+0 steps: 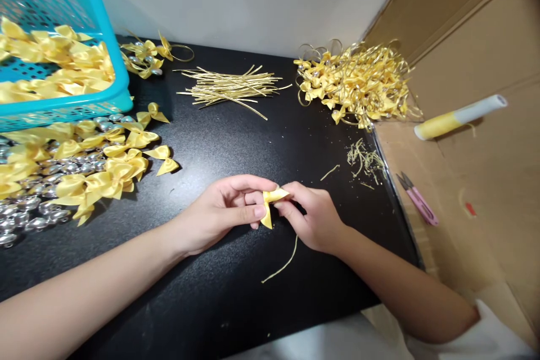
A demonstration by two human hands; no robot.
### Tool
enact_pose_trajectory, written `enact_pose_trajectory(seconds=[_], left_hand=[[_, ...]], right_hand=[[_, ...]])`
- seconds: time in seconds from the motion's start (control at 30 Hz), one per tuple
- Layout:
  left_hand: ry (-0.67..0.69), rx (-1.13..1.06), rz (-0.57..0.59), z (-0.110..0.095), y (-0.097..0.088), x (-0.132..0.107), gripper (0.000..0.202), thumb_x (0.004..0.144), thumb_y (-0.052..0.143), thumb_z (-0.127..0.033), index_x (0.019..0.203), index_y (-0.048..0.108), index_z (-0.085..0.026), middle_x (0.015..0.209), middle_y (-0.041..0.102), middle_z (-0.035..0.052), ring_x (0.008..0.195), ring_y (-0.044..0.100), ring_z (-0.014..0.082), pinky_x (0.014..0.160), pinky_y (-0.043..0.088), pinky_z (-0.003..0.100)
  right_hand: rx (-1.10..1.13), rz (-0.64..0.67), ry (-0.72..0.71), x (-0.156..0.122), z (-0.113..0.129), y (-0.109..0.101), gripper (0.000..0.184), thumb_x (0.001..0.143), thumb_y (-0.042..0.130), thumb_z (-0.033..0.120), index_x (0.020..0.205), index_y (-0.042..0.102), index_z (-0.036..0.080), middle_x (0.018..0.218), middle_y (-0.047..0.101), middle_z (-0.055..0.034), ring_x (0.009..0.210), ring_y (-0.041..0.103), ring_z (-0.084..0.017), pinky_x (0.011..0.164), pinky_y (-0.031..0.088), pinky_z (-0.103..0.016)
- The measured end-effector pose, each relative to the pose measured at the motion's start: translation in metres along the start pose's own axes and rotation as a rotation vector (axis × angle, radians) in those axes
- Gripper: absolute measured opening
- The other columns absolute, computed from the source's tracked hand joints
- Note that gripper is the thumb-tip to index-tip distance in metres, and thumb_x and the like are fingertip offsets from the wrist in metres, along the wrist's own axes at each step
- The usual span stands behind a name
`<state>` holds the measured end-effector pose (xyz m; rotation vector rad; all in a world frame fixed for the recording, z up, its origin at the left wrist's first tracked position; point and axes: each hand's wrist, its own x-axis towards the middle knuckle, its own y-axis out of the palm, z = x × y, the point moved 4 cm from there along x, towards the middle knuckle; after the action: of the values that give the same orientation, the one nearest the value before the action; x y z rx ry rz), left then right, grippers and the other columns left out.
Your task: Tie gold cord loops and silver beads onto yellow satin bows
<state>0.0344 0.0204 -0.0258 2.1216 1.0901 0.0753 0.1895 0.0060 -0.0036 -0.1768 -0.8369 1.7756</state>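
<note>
My left hand [219, 211] and my right hand [314, 216] meet over the middle of the black table [219, 292]. Both pinch one small yellow satin bow [270, 205] between their fingertips. A thin gold cord [282, 264] hangs from under my right hand and trails onto the table. Loose yellow bows [113, 171] lie in a heap to the left, mixed with silver beads [37, 211]. A bundle of cut gold cords [230, 89] lies at the back centre.
A turquoise basket [101, 98] with yellow bows stands at the back left. A pile of bows tied with gold loops [358, 81] sits at the back right. Cord scraps [365, 160], pink snips [417, 199] and a yellow-white tube [459, 116] lie by the cardboard on the right.
</note>
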Motion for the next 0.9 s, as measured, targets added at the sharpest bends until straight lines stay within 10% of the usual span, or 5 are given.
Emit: enact_pose_trajectory(seconds=[0.9], left_hand=[[0.03,-0.013,0.018,0.0,0.0018,-0.0008,0.022,0.077,0.077,-0.008,0.095,0.078,-0.022,0.083,0.077,-0.0001,0.071,0.069,0.0065,0.068,0.057,0.013]], right_hand=[[-0.03,-0.028,-0.091,0.0005,0.0025,-0.0015,0.011,0.091,0.056,0.015,0.082,0.06,0.019,0.072,0.07,0.002,0.065,0.067,-0.008,0.063,0.05,-0.016]])
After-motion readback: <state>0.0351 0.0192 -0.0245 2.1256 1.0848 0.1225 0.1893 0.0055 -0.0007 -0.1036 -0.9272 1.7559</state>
